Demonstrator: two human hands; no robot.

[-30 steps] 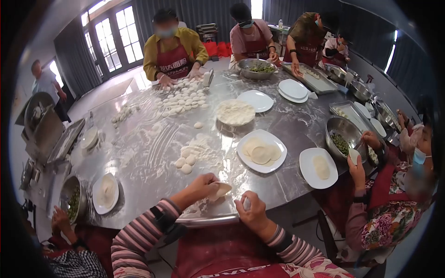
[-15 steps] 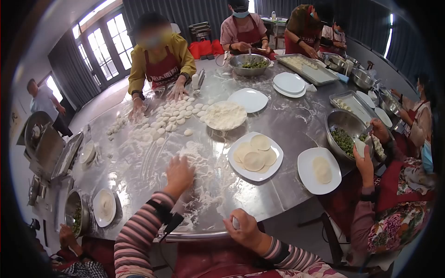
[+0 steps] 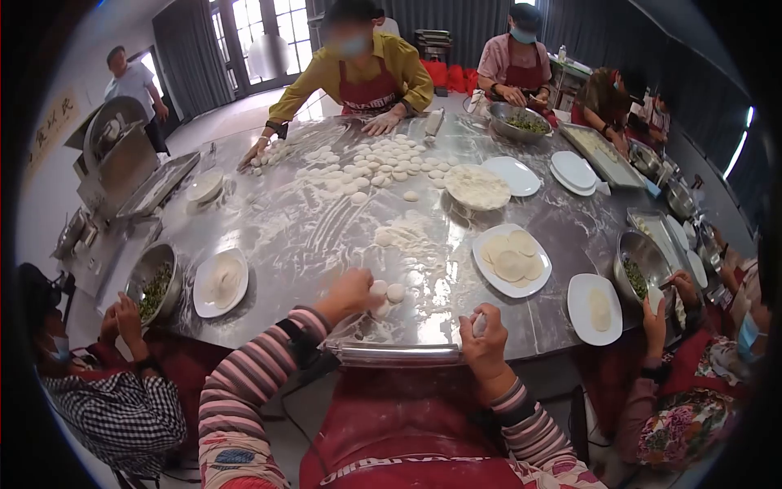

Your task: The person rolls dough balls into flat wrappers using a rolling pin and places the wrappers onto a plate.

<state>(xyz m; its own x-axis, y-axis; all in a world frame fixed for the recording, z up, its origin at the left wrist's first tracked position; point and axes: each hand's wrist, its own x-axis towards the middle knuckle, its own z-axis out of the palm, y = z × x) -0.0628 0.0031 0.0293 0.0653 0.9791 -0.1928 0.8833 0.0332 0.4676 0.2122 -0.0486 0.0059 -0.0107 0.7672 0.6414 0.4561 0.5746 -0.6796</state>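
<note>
The floury steel counter (image 3: pixel 562 232) spreads beyond both grips. Past the right grip (image 3: pixel 485 336), a white plate (image 3: pixel 526 289) carries thin wrappers (image 3: pixel 516 266), likely limp and easily torn, best lifted by the edge. The pale rod (image 3: pixel 480 325) inside the right grip looks stiff. Small dough rounds (image 3: pixel 396 292) lie just right of the left grip (image 3: pixel 352 292); they should be light and soft, best taken gently by their rims. The left forearm angles inward, hand low; whether it pinches a round, I cannot tell. The right grip is curled around the rod, near the counter's edge.
</note>
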